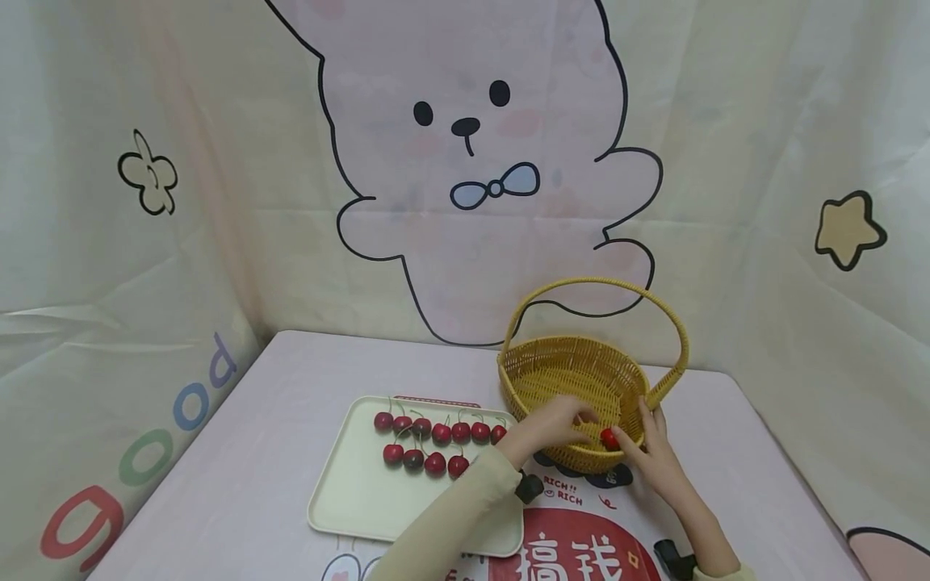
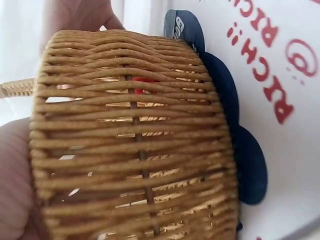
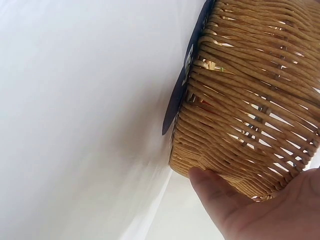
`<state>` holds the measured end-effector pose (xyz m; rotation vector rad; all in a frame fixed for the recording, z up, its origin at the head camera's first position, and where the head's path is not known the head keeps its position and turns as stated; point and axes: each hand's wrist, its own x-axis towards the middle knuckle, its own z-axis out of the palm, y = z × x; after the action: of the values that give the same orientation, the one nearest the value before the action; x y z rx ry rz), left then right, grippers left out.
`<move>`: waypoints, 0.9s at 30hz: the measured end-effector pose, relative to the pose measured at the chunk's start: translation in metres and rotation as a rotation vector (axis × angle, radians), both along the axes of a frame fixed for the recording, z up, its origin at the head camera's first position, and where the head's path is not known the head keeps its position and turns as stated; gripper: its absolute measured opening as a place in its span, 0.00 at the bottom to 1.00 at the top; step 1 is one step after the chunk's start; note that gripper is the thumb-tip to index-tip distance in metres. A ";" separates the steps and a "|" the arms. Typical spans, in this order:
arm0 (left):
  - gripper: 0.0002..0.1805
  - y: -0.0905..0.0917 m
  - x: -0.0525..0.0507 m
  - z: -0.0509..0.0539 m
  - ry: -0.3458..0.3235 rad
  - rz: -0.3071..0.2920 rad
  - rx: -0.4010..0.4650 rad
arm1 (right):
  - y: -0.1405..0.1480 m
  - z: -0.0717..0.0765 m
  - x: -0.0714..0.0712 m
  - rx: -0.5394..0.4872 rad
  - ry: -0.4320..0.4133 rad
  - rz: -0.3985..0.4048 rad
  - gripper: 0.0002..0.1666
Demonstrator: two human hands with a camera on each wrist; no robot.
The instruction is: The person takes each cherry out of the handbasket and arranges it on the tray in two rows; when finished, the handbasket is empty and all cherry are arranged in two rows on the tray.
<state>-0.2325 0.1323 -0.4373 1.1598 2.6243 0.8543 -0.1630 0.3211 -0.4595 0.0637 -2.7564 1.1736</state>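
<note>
A woven yellow-brown basket (image 1: 574, 464) with a tall arched handle stands at the back right of the table. Inside it, by the front right wall, lies a small bright red round thing (image 1: 609, 439); its kind is unclear. My left hand (image 1: 554, 424) reaches over the front left rim, loosely bent fingers inside the basket with nothing visible between them. My right hand (image 1: 657, 456) grips the right rim, thumb over the inside near the red thing and fingers along the outer wall. In the right wrist view a fingertip (image 3: 197, 177) touches the outer weave.
Left of the basket lies a cream tray (image 1: 349, 508) bearing two rows of dark red cherries (image 1: 434, 464) with stems. My left forearm (image 1: 458, 516) crosses over its right side. A printed mat (image 1: 574, 549) lies under the basket and tray. Cloth walls (image 1: 465, 266) enclose the table.
</note>
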 end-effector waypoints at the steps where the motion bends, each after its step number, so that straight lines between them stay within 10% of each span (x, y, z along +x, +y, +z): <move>1: 0.17 0.003 -0.001 0.000 -0.001 0.001 -0.015 | 0.000 0.000 0.000 -0.001 0.002 0.000 0.50; 27: 0.19 0.048 -0.012 -0.006 -0.062 -0.044 -0.211 | 0.000 0.000 0.000 0.015 0.024 0.014 0.49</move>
<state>-0.2443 0.1803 -0.4432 1.1123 2.5545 0.5781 -0.1630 0.3215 -0.4597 0.0989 -2.7484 1.1480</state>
